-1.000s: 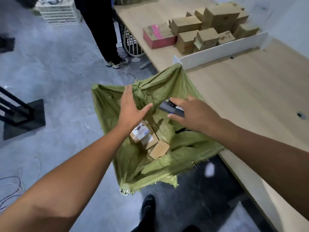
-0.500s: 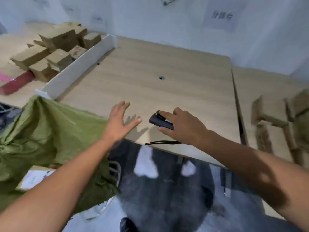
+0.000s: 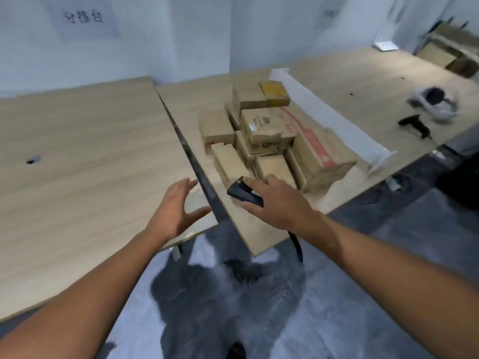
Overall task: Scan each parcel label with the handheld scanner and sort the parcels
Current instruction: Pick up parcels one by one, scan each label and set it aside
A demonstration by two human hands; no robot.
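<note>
The right hand is closed round the handheld scanner, its dark nose aimed forward-left at the parcel pile. The left hand is empty, fingers spread, hovering over the seam between the two tables. The parcels — cardboard boxes, heaped — lie just ahead of the right hand, forward-right of the left. The nearest long box runs away from the person; judged, the right hand is nearer, the free left would lift.

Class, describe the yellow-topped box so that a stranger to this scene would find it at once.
Find the wooden table crossed by a white divider. A pile of cardboard parcels lies against it. The yellow-topped box sits at the pile's far end, nearest the wall; its neighbours are plain brown.
</note>
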